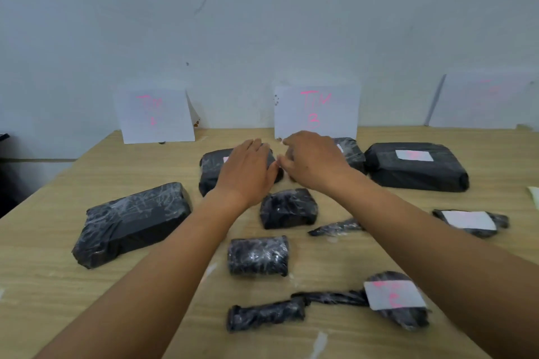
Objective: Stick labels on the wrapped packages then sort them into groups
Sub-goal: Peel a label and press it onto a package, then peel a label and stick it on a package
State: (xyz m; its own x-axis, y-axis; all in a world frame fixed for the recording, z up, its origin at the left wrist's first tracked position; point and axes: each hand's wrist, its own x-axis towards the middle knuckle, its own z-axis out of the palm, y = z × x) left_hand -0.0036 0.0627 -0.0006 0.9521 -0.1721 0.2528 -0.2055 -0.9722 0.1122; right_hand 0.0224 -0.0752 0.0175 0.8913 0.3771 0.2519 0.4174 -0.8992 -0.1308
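**A:** Which package is being worked?

**B:** The far package (210,175), at twelve o'clock of the spread. The left hand (248,172) lies flat on it with fingers straight, pressing down. A sliver of white label (226,159) shows at the hand's edge.

**A:** And the other hand?

**B:** The right hand (315,163) is just at three o'clock of the left, fingers curled down by the package's end. The spot is blurred, so I cannot tell whether it pinches anything.

**A:** So which step is this?

**B:** Labelling, I'd judge, with a label being smoothed on. Several packages are bare. There's the big package (131,224) at seven o'clock, and the two small bundles (288,208) (258,255) toward five and six. The large package (437,175) at three o'clock already carries a label.

**A:** What does the next move call for?

**B:** A firm rub, probably, since the film looks crinkled and a label's corners could lift. After that comes a bare package. The sorting would go by the paper signs (154,125) (316,102) propped at eleven and one o'clock, where the table (58,271) meets the wall.
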